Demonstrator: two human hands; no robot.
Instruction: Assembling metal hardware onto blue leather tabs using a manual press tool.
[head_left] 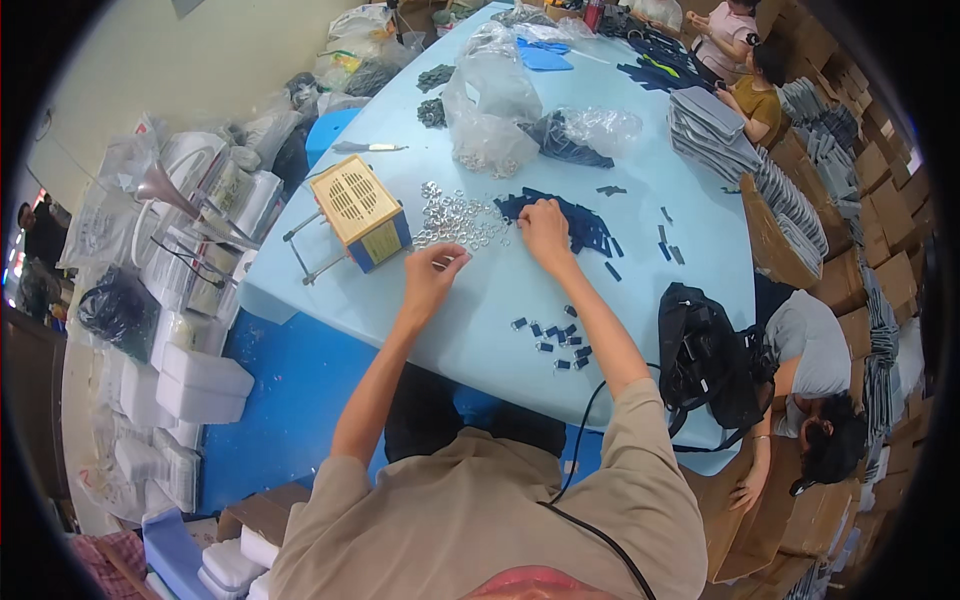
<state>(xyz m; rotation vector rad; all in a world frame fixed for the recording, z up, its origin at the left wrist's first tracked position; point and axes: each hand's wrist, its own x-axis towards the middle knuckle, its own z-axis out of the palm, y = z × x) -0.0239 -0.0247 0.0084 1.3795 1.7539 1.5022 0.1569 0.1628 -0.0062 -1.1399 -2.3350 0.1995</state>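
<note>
My left hand (pixel 435 272) is closed in a pinch at the near edge of a spread of small silvery metal rings (pixel 450 215). Whatever sits between its fingertips is too small to make out. My right hand (pixel 545 232) reaches farther in, its curled fingers touching a heap of short dark blue strips (pixel 585 226). Those fingertips point down into the heap, and what they hold is hidden. Nearer to me, beside my right forearm, lie several small dark blue loops with metal rings (pixel 556 346).
A wooden-topped box device (pixel 358 200) with metal rods stands left of the rings. Behind are a clear plastic bag (pixel 490 100) and a pen-like tool (pixel 370 147). A black backpack (pixel 705 355) sits at the right edge of the light blue table (pixel 450 345). Several people work along the right.
</note>
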